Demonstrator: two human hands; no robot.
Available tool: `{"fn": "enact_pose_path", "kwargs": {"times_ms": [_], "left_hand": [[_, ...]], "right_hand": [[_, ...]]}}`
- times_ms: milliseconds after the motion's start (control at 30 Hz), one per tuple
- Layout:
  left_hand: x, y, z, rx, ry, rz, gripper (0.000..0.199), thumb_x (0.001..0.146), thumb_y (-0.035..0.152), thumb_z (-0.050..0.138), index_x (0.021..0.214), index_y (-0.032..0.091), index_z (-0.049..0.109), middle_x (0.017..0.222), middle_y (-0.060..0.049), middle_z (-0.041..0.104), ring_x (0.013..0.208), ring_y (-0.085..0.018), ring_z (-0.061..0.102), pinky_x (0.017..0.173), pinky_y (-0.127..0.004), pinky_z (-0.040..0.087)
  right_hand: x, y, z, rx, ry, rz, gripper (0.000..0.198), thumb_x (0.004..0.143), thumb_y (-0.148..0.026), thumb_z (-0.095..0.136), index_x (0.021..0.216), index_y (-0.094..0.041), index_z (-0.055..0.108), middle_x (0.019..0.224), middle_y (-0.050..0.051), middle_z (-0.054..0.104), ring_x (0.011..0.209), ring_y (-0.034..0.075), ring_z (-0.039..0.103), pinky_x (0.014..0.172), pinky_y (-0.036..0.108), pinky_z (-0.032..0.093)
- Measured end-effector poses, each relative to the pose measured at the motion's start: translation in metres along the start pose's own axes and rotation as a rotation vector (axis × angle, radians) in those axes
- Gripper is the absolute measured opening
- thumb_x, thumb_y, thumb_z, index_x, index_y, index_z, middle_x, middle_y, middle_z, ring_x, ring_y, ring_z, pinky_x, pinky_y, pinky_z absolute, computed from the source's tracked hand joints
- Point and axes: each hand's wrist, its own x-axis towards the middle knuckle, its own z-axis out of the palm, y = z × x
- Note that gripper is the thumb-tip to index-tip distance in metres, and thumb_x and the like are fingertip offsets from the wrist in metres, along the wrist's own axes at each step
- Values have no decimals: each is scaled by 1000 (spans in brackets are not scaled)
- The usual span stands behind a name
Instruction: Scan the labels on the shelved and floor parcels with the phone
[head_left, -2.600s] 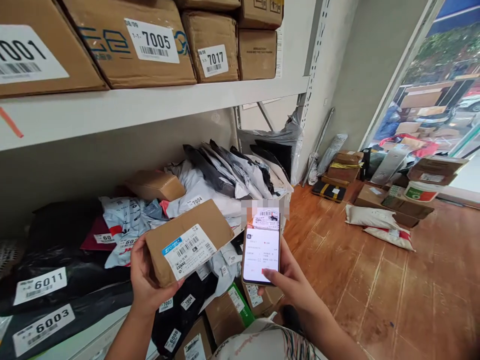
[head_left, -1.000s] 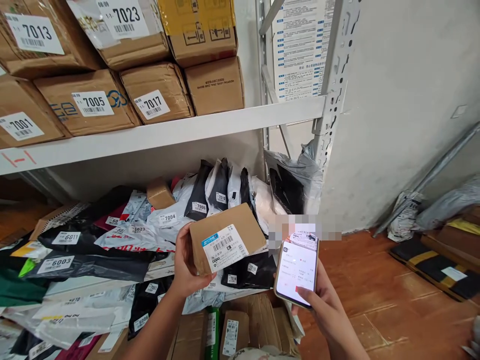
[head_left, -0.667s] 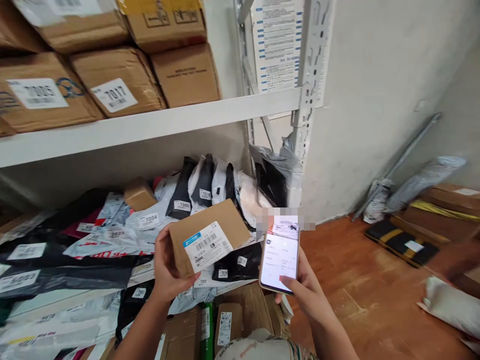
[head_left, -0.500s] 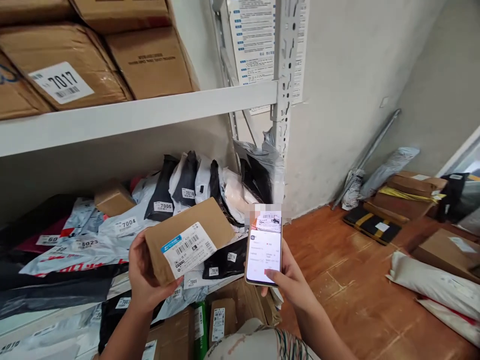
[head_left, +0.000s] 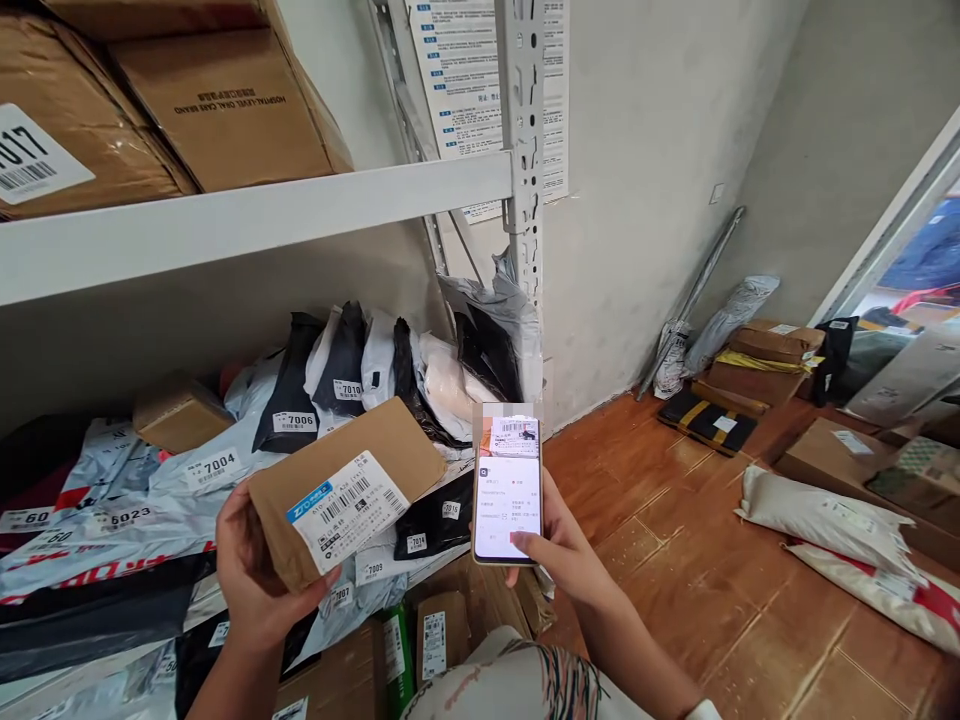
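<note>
Fingers of the left hand were closed around the left end of a brown carton, the thumb along its near lower edge and the others mostly hidden from me. The carton was held tilted in the air before the front edge of the lower shelf, toward that shelf's right-hand corner, its printed label turned up to the person. The right hand cradled a phone just beside the carton, not touching it, the thumb at the lower part of the lit screen. The carton looked stiff-walled and, carried one-handed, probably light; its bare board seemed likely to grip better than the smooth label, so I judged its two ends the surest hold. The phone seemed the slippery, breakable one, best kept by its side edges. Soft mailing bags crowded the lower shelf, some upright near its right end by the perforated post; boxes sat on the upper shelf.
</note>
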Motion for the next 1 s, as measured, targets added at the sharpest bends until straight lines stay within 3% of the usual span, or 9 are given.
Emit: {"fn": "enact_pose_path", "kwargs": {"times_ms": [433, 800, 1000], "left_hand": [[-2, -2, 1, -26, 29, -48, 118, 31, 18, 86, 141, 30, 44, 142, -8, 48, 133, -40, 40, 112, -52, 32], [3, -7, -2, -9, 33, -13, 117, 31, 15, 86, 140, 31, 48, 138, -7, 51, 130, -38, 43, 112, -52, 31], [4, -8, 0, -10, 45, -33, 118, 29, 15, 86, 140, 30, 47, 139, -7, 51, 132, -40, 41, 113, -54, 30]], "right_hand": [[0, 0, 2, 15, -10, 11, 82, 84, -24, 72, 147, -36, 21, 120, 7, 62, 85, 19, 63, 51, 26, 61], [7, 5, 0, 4, -5, -18, 74, 83, -23, 72, 143, -36, 31, 112, 5, 63, 79, 17, 63, 49, 26, 61], [10, 7, 0, 2, -8, -18, 80, 83, -22, 72, 146, -37, 27, 115, 5, 62, 80, 18, 64, 49, 27, 61]]}}
